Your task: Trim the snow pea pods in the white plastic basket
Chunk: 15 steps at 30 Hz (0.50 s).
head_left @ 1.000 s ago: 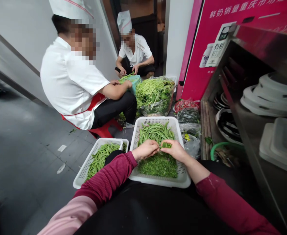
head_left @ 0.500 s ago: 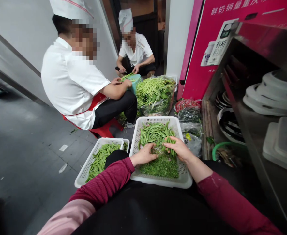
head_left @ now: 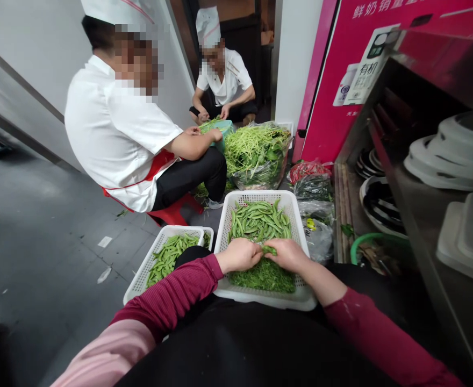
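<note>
Head view, right grip (head_left: 287,255) holding pods (head_left: 269,250), left grip (head_left: 241,255) unclear, bagged greens (head_left: 258,150) beyond basket (head_left: 265,302)

the left arm (head_left: 167,295) and right arm (head_left: 373,333) slant forward, angled in on each other! the left hand (head_left: 240,255) sits curled in a pinch; directly opposite, the right hand (head_left: 288,254) has its fingers (head_left: 277,244) folded inward!
</note>
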### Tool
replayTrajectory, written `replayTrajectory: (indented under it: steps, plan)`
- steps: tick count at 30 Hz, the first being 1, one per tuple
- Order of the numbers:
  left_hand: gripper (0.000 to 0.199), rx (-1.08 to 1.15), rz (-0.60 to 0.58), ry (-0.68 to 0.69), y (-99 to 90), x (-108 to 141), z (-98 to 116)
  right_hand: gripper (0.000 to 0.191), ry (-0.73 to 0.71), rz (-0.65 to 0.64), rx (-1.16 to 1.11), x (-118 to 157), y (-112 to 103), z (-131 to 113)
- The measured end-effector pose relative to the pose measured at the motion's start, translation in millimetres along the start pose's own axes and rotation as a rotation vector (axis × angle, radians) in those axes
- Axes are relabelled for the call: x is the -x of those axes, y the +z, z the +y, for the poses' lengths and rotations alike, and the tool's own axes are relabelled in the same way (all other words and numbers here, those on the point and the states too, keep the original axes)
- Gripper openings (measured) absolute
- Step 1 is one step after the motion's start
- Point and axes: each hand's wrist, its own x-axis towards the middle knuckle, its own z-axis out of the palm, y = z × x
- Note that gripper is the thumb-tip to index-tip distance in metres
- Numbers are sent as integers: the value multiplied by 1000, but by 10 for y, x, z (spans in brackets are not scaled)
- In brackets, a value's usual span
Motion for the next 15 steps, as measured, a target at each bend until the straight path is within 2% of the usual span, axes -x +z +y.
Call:
replayTrajectory:
  steps: [3, 5, 6, 8, 10, 11, 13, 15]
  plan:
    - [32, 175, 240, -40, 53, -42, 15, 27, 244, 96, -351, -22, 93, -51]
    - [34, 260, 294, -97, 161, -74, 18, 33, 384, 130, -720, -36, 66, -41]
    - [34, 259, 255, -129, 232, -80, 8, 33, 434, 175, -901, -42, 18, -15]
    - [26, 166, 91, -197, 383, -69, -45, 29, 494, 341, -1189, -55, -135, 77]
    - [15, 21, -44, -223, 508, -48, -132, 26, 521, 527, -1363, -66, -311, 187]
    - [21, -47, -59, -228, 552, -48, -180, 25, 520, 580, -1414, -70, -381, 230]
    - [35, -141, -20, -242, 602, -100, -258, 26, 511, 590, -1456, -80, -447, 270]
    - [31, -177, -1, -284, 625, -228, -303, 26, 515, 507, -1427, -93, -406, 249]
